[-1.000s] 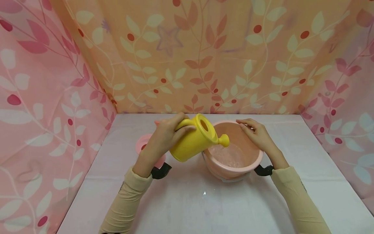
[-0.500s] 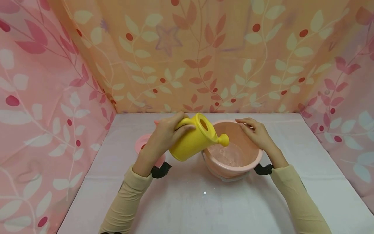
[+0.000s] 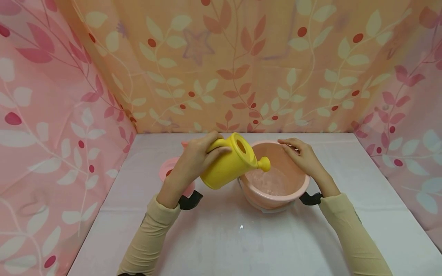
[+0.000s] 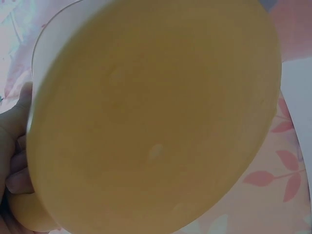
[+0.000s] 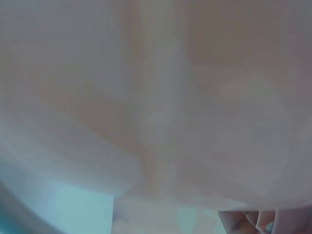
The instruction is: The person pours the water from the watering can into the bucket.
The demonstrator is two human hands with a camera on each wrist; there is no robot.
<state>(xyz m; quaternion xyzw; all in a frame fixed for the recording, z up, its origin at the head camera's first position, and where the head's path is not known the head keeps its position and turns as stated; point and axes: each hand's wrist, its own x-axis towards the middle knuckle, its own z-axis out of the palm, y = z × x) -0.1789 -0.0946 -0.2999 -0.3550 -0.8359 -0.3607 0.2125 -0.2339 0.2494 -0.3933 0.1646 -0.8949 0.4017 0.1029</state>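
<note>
The left hand (image 3: 194, 158), curled round the handle (image 3: 218, 144), holds a can (image 3: 224, 168) tilted, spout (image 3: 264, 164) above the bowl (image 3: 272, 153); the right hand (image 3: 304, 156) lightly grips its rim (image 3: 276, 198). A steady tilt should curb splashing.

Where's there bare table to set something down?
The table looks bare between the right sleeve and right curtain; also between both sleeves, save shiny specks. Crowded: from the pink item and left hand across the can to the bowl and right hand.
</note>
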